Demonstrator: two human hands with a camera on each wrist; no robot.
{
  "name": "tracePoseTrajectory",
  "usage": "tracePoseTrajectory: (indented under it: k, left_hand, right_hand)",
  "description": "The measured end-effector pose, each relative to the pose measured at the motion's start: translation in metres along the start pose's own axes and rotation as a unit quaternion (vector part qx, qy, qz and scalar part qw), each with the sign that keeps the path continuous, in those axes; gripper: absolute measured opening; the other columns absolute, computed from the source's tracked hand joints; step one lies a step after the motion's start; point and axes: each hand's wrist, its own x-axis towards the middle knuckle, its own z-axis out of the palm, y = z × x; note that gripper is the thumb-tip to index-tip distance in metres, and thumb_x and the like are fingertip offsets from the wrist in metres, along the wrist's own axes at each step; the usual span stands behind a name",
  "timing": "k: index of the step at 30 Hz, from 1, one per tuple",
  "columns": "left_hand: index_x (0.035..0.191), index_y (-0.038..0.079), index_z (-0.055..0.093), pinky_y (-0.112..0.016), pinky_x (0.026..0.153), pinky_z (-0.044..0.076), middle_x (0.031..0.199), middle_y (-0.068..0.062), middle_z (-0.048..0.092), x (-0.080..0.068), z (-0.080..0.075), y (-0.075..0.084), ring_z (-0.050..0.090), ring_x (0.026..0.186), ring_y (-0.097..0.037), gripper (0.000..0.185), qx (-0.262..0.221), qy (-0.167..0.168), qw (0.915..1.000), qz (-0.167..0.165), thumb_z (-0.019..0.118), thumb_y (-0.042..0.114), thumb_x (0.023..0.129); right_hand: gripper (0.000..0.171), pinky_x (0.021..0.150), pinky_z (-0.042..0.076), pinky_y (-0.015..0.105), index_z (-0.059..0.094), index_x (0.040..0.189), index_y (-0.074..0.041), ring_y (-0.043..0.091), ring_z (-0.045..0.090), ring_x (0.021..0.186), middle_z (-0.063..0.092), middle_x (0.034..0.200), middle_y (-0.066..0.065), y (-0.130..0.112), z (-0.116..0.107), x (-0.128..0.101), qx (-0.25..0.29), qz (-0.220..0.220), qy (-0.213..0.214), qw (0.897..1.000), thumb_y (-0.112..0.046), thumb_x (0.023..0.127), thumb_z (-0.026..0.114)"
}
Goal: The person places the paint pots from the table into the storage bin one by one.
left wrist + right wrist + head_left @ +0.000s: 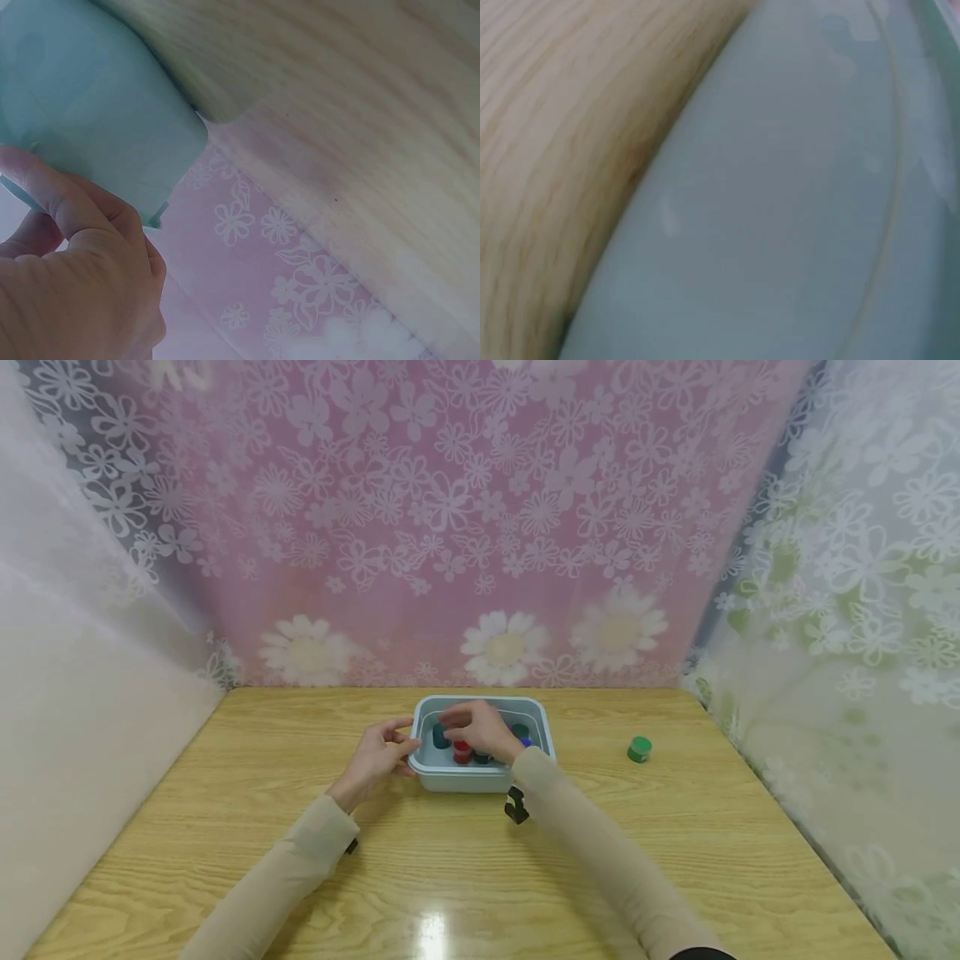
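Note:
A light blue plastic bin [472, 781] stands on the table, and several small jars sit inside it. My left hand [381, 752] holds the bin's left side, thumb at the rim and fingers along the outer wall. The left wrist view also shows that hand [90, 262] on the bin's edge [112, 112]. Over the inside of the bin reaches my right hand [483, 731], its fingers extended left just above a dark teal jar [440, 737]. Below its thumb is a red jar [462, 753]. Only the bin's outer wall [765, 180] fills the right wrist view, with the right hand out of sight.
A small green-lidded jar [640, 749] stands alone on the wooden table [435, 868], right of the bin. Partly hidden by the right hand, a blue item [526, 742] and another dark jar [520, 730] lie at the bin's right. Flowered curtains [480, 527] enclose the table.

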Motion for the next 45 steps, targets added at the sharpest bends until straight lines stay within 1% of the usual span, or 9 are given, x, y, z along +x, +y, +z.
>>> tracePoseTrajectory:
  k: [7,17,19,24,29,33,40,43,45]
  left_hand:
    - [0.144,0.005,0.047,-0.037,0.061,0.063,0.097,-0.012,0.052,-0.001,0.001,0.002,0.063,0.063,-0.017,0.051,-0.001,0.001,1.0,0.003,0.062,0.003,0.095]
    - [0.144,0.008,0.049,-0.037,0.06,0.063,0.098,-0.013,0.053,0.001,0.0,-0.003,0.065,0.065,-0.019,0.051,0.006,0.005,1.0,-0.002,0.064,0.006,0.095]
    - [0.144,0.008,0.049,-0.037,0.061,0.063,0.098,-0.013,0.053,0.002,0.0,-0.004,0.064,0.065,-0.019,0.051,0.007,0.005,1.0,-0.004,0.063,0.005,0.095]
    - [0.143,0.009,0.049,-0.04,0.063,0.063,0.099,-0.013,0.053,0.002,0.0,-0.003,0.064,0.066,-0.019,0.05,0.008,0.01,0.9999,-0.009,0.063,0.005,0.095]
    - [0.143,0.008,0.049,-0.044,0.064,0.063,0.098,-0.013,0.053,0.001,0.001,-0.002,0.064,0.064,-0.019,0.051,0.008,0.009,0.9999,-0.005,0.063,0.005,0.095]
    - [0.142,0.008,0.05,-0.048,0.068,0.062,0.097,-0.013,0.053,0.002,0.001,-0.002,0.063,0.064,-0.018,0.049,0.009,0.008,0.9999,0.0,0.064,0.005,0.095]
    - [0.142,0.007,0.05,-0.05,0.069,0.062,0.098,-0.013,0.053,0.001,0.0,-0.002,0.064,0.064,-0.019,0.049,0.011,0.006,0.9999,0.002,0.063,0.006,0.095]
    - [0.143,0.007,0.05,-0.047,0.067,0.062,0.098,-0.013,0.053,0.0,0.001,-0.001,0.064,0.065,-0.019,0.049,0.01,0.007,0.9999,0.001,0.063,0.006,0.095]
    - [0.143,0.007,0.049,-0.046,0.066,0.063,0.098,-0.013,0.053,0.0,0.001,-0.001,0.064,0.065,-0.019,0.05,0.008,0.007,0.9999,0.002,0.063,0.005,0.095]
  right_hand:
    - [0.038,0.097,0.055,0.04,0.062,0.131,-0.004,0.025,0.064,0.114,0.065,0.128,0.015,0.003,-0.018,-0.01,0.065,-0.01,-0.045,0.997,-0.01,0.093,0.067]
    - [0.041,0.105,0.049,0.045,0.062,0.132,-0.007,0.021,0.064,0.115,0.067,0.126,0.009,0.006,-0.043,-0.028,0.11,0.015,-0.055,0.992,-0.018,0.093,0.069]
    - [0.042,0.105,0.049,0.046,0.061,0.132,-0.006,0.023,0.064,0.115,0.067,0.126,0.011,0.007,-0.049,-0.032,0.119,0.012,-0.059,0.991,-0.017,0.093,0.069]
    - [0.041,0.105,0.049,0.049,0.06,0.132,-0.001,0.039,0.058,0.121,0.06,0.131,0.025,0.015,-0.066,-0.039,0.151,-0.007,-0.078,0.985,-0.011,0.093,0.068]
    - [0.04,0.105,0.048,0.05,0.061,0.13,-0.002,0.045,0.055,0.123,0.057,0.132,0.029,0.028,-0.088,-0.047,0.161,-0.012,-0.075,0.984,-0.011,0.092,0.069]
    - [0.04,0.106,0.049,0.046,0.061,0.129,-0.003,0.043,0.055,0.123,0.057,0.133,0.027,0.035,-0.106,-0.056,0.158,-0.005,-0.066,0.985,-0.011,0.091,0.07]
    - [0.052,0.102,0.052,0.036,0.052,0.135,0.006,0.036,0.059,0.12,0.056,0.134,0.029,0.053,-0.129,-0.067,0.149,-0.006,-0.062,0.987,-0.013,0.091,0.071]
    - [0.054,0.102,0.053,0.038,0.05,0.137,0.006,0.029,0.063,0.116,0.056,0.133,0.028,0.062,-0.138,-0.071,0.145,-0.009,-0.058,0.988,-0.012,0.091,0.07]
    - [0.054,0.102,0.052,0.044,0.049,0.138,0.006,0.026,0.063,0.116,0.057,0.134,0.027,0.067,-0.143,-0.073,0.139,-0.008,-0.057,0.989,-0.011,0.091,0.069]
